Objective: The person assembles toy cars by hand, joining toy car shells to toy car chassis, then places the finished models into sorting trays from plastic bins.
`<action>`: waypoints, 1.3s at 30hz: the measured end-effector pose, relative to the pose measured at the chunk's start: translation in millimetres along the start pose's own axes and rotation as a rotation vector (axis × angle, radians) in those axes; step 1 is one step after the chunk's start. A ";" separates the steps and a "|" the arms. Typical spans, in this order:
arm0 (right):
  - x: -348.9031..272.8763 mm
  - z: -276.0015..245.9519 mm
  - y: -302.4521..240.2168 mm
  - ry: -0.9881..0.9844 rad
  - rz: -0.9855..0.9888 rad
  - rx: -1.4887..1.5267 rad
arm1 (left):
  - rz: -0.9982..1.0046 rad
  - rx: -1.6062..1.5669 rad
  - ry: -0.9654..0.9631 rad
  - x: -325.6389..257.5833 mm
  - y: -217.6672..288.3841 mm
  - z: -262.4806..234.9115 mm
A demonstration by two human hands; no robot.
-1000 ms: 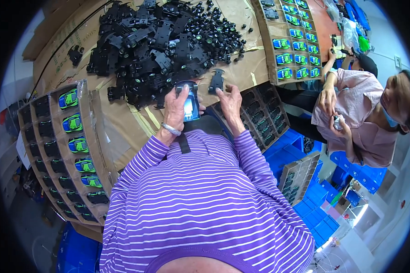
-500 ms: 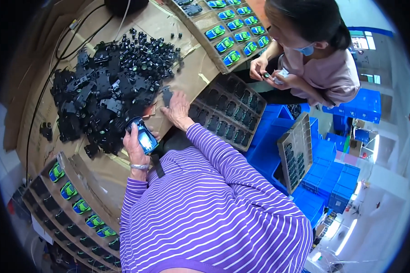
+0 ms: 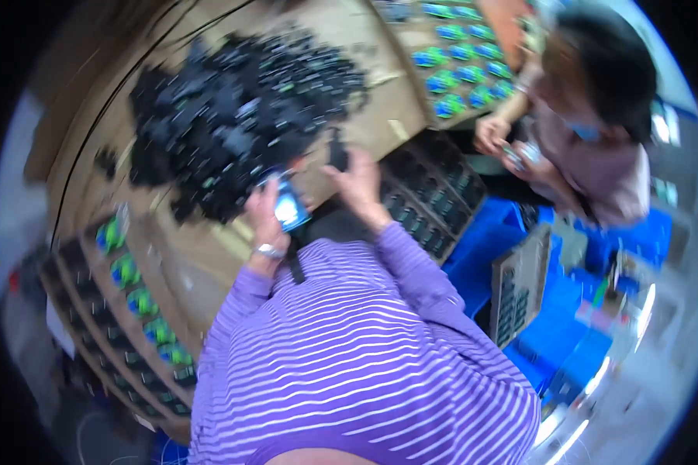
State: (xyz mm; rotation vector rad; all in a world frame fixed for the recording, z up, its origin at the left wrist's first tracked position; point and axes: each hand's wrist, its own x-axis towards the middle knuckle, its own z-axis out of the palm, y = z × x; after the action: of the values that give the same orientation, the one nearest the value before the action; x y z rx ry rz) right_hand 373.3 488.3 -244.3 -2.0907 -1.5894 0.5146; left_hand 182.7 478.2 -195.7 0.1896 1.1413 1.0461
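Cardboard sheeting (image 3: 209,271) is covering the workbench, and a large heap of small black plastic parts (image 3: 233,124) is being kept on it, ahead of the person in the purple striped top. Just at the near edge of that heap, a small device with a glowing blue face (image 3: 288,208) is being gripped in the left hand (image 3: 265,213), whose fingers are curled closed around it; a bracelet is being worn on that wrist. A single black part (image 3: 337,151) is being pinched at the fingertips of the right hand (image 3: 361,182), which is raised slightly right of the device and close beside it, the two hands being held near each other without touching. The picture is blurred, so finer detail of the part cannot be told. Compartmented trays are being used on both sides: a tray with green and blue pieces (image 3: 139,310) at the left, and a dark tray (image 3: 430,201) just right of the right hand. Across the bench, a small item is being handled by another person's hands (image 3: 512,147), beside a further tray of blue pieces (image 3: 457,70).
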 end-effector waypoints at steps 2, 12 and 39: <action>-5.4 -53.4 -51.8 -0.140 0.088 0.335 | 0.016 -0.069 -0.057 5.2 -4.9 -1.4; -53.1 -87.4 -126.4 -0.251 -0.302 -0.078 | 0.035 -0.307 -0.317 -4.3 1.6 -8.8; -42.3 -68.4 -84.1 -0.305 -0.272 0.242 | -0.001 -0.077 -0.378 -25.4 7.8 -24.6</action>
State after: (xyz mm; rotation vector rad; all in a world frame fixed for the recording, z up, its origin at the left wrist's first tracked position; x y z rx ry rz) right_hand 333.2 457.2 -139.6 -1.6447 -1.8394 0.9100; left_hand 157.5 454.2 -185.6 0.3115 0.7585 1.0004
